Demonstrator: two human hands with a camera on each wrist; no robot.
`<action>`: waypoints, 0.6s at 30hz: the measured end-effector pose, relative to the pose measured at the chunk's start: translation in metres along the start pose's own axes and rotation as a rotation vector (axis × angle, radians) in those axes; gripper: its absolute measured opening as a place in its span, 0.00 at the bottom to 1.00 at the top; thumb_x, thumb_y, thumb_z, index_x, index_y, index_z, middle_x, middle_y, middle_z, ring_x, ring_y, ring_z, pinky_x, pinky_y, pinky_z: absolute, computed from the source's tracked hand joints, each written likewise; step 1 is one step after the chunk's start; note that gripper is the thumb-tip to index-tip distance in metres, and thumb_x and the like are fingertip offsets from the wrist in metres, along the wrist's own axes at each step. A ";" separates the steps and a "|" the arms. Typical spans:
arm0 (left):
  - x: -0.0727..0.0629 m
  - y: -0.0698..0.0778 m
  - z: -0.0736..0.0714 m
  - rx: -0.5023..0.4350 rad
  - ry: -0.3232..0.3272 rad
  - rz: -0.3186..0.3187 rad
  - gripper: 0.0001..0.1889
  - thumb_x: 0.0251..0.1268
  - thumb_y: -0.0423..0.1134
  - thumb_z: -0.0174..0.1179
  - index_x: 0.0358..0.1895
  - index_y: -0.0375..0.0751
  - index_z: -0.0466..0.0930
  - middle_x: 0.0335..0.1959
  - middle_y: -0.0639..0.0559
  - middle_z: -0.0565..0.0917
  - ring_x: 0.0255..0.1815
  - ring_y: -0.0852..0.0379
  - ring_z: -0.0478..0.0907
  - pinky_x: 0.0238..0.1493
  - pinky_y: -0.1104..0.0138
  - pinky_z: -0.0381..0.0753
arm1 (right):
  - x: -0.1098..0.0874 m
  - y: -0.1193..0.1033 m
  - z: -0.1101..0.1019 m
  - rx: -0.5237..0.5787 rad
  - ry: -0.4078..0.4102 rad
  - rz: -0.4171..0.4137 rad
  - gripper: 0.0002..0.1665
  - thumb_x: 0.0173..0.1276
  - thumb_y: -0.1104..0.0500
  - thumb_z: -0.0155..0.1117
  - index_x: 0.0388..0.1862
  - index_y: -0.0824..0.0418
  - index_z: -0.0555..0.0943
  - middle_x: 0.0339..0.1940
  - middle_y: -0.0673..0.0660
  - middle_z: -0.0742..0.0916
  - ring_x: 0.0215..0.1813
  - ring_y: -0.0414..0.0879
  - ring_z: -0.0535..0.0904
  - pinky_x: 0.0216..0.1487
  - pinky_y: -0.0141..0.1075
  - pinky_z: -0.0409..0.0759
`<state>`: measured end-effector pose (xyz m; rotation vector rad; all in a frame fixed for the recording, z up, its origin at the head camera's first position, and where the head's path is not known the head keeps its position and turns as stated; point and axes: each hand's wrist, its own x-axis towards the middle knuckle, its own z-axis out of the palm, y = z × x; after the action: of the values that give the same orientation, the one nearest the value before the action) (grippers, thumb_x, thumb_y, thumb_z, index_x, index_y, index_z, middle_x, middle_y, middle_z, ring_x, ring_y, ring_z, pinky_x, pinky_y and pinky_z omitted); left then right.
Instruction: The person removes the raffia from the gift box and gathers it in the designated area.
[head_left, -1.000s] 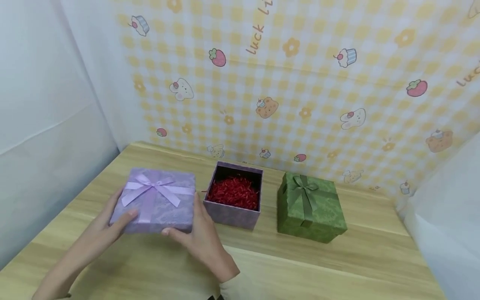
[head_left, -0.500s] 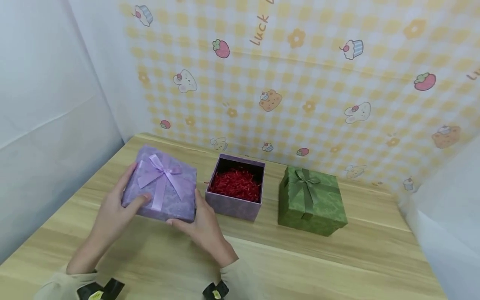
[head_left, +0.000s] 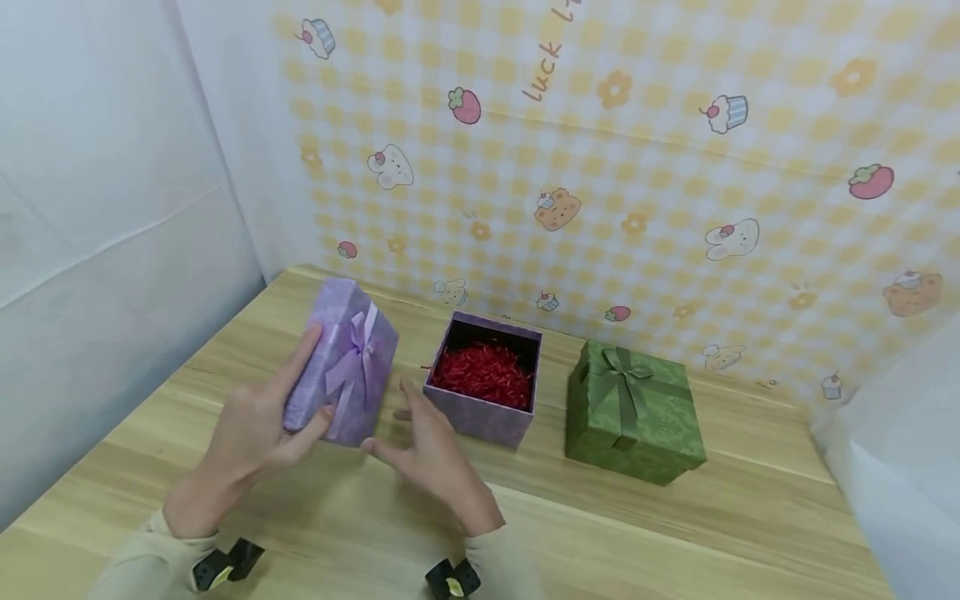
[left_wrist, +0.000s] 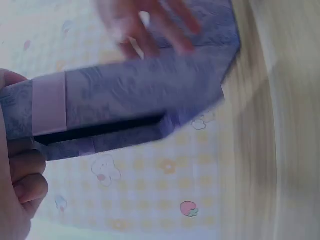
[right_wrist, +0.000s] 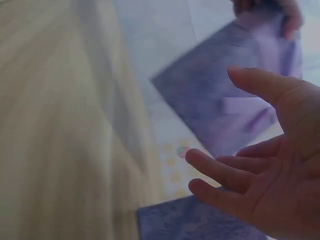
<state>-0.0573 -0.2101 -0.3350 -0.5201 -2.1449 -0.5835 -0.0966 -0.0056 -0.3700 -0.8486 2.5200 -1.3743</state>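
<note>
A person's left hand (head_left: 251,429) clamps its fingers on a tilted purple lid (head_left: 337,333) left of an open box (head_left: 480,427), right hand (head_left: 435,458) just beside, fingers apart, a tilt best steadied by the edges to spare the bow (head_left: 362,340).

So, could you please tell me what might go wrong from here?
The purple lid is tilted with only the left hand gripping it, so it might slip. That hand's thumb lies near the ribbon bow, which could get crushed. The right hand is near the open purple box and might nudge it, perhaps spilling red shredded paper.
</note>
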 end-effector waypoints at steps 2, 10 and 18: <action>0.004 0.003 0.002 0.062 0.024 0.102 0.34 0.56 0.51 0.48 0.62 0.28 0.68 0.08 0.60 0.63 0.08 0.72 0.52 0.06 0.76 0.51 | -0.002 -0.003 -0.009 0.114 -0.014 0.004 0.47 0.62 0.46 0.65 0.73 0.60 0.55 0.69 0.54 0.68 0.58 0.46 0.75 0.55 0.38 0.72; 0.023 0.011 -0.003 0.158 -0.004 0.447 0.30 0.63 0.48 0.39 0.62 0.28 0.66 0.06 0.60 0.63 0.06 0.69 0.51 0.06 0.77 0.47 | -0.006 -0.024 -0.035 0.770 -0.087 -0.031 0.32 0.73 0.51 0.50 0.70 0.64 0.60 0.66 0.61 0.70 0.63 0.53 0.69 0.56 0.42 0.72; 0.026 0.011 -0.005 0.143 -0.356 0.752 0.27 0.67 0.38 0.29 0.67 0.34 0.60 0.09 0.61 0.53 0.13 0.68 0.42 0.12 0.75 0.44 | -0.002 -0.022 -0.035 1.394 -0.288 0.089 0.32 0.74 0.41 0.39 0.71 0.53 0.57 0.61 0.61 0.73 0.61 0.58 0.69 0.58 0.60 0.63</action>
<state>-0.0635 -0.1999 -0.3092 -1.3386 -2.0695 0.0918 -0.0989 0.0118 -0.3327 -0.4951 0.8845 -2.1656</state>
